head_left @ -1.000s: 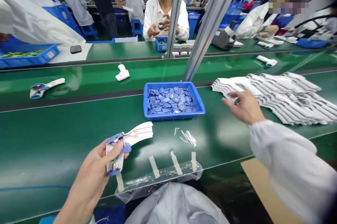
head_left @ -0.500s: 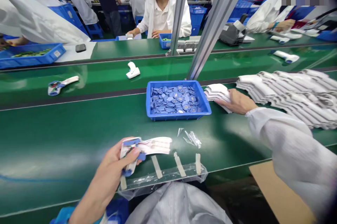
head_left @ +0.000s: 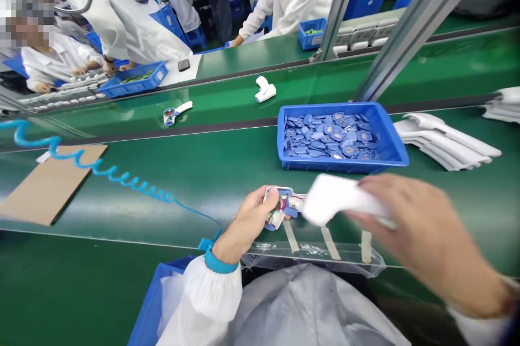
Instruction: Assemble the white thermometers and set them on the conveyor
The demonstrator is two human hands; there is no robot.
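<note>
One housing (head_left: 343,200), right hand (head_left: 422,232); left hand (head_left: 246,221), board (head_left: 284,206)

Wht thermometer shell (head_left: 343,201), blurred, just beside open blue-trim body (head_left: 283,207)

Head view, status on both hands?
Left hand gripping open blue-and-white plastic gun-shaped housing; right hand holding blurred white plastic shell beside it; blue plastic tray of blue discs beyond.

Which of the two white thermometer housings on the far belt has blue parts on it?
The left one, blue at its head end with a white handle; the housing to its right looks all white.
</note>
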